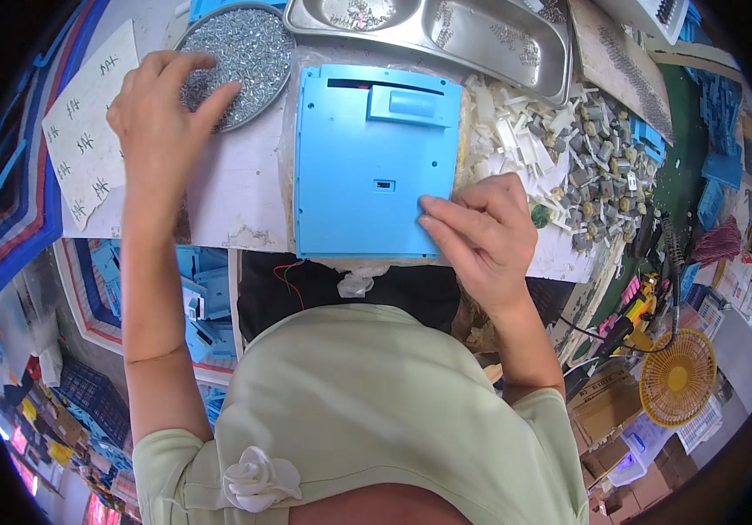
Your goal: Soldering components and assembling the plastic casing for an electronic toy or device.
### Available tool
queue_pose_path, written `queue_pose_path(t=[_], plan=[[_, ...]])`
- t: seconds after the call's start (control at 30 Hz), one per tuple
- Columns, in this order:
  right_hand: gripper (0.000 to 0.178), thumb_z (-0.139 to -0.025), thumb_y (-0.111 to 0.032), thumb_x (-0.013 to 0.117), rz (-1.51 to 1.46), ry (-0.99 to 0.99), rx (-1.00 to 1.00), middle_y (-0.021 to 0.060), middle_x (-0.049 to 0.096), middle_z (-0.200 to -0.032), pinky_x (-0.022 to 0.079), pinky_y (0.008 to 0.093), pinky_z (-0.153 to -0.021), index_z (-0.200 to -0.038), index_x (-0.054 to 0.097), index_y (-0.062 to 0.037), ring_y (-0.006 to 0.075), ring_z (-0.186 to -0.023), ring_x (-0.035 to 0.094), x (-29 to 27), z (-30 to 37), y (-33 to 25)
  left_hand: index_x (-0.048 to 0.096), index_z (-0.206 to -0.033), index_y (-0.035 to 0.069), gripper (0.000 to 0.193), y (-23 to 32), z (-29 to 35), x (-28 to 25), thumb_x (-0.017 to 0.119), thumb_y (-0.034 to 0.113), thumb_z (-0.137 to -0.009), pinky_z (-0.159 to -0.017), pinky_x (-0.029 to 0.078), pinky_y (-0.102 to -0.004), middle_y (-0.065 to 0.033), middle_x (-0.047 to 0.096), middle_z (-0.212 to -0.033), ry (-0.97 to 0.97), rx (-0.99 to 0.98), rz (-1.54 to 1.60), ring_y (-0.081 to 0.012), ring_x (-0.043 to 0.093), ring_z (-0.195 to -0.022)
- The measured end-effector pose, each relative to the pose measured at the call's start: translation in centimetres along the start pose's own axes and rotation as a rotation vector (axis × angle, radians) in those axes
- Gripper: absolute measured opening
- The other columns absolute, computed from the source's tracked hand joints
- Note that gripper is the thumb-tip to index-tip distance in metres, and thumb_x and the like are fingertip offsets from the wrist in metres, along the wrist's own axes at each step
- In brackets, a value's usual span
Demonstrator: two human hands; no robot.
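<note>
Blue plastic panel (pixel 372 166) lies flat on the white table (pixel 236 188). Right hand (pixel 481 232) presses its lower right corner, fingers extended. Left hand (pixel 161 109), loosely curled, picks in the screw dish (pixel 249 48). Panel looks light, rigid, smooth; best held by its edges.

Steel tray (pixel 516 66), small motors (pixel 599 171), yellow fan (pixel 678 378), cardboard boxes (pixel 608 402)

Matt blue plastic panel (pixel 372 166) — shiny metal screws (pixel 240 48) in round dish, glossy steel tray (pixel 481 52).
</note>
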State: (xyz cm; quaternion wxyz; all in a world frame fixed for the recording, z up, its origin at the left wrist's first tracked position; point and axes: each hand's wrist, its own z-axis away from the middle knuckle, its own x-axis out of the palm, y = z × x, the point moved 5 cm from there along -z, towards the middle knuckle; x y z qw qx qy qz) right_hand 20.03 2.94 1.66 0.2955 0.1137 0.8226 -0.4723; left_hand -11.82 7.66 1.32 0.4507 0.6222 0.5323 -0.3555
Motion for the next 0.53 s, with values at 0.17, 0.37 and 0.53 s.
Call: queue_pose_path(t=[0.17,0.37,0.53], plan=[[0.030,-0.070,-0.007,0.089,-0.053,-0.066,0.129,0.0001,0.062,-0.080,0.042,0.0304,-0.069,-0.099,0.084,-0.0140,0.0190,-0.078,0.052,0.0,0.4,0.5,0.077,-0.095,0.003,0.017,-1.3,0.5,1.0,0.078,0.017,-0.087,-0.082,0.051,-0.0348,-0.0064,0.072,-0.095,-0.116,0.072,0.136,-0.0229,0.067,-0.089],[0.032,-0.071,-0.008,0.089,-0.085,-0.085,0.178,-0.0003,0.062,-0.082,0.042,0.0302,-0.069,-0.102,0.084,-0.0142,0.0178,-0.079,0.052,0.1,1.0,0.7,0.077,-0.098,0.000,0.015,-2.1,0.4,1.7,0.077,0.012,-0.089,-0.080,0.051,-0.0300,-0.0077,0.073,-0.093,-0.112,-0.053,0.338,-0.0176,0.068,-0.085],[0.037,-0.071,-0.008,0.089,0.068,-0.114,0.005,0.0004,0.062,-0.083,0.044,0.0317,-0.070,-0.107,0.083,-0.0165,0.0188,-0.080,0.053,-0.3,0.0,-0.1,0.077,-0.099,0.000,0.016,-2.6,0.2,1.9,0.076,0.013,-0.090,-0.082,0.051,-0.0292,-0.0081,0.073,-0.093,-0.113,-0.072,0.328,-0.0173,0.068,-0.086]])
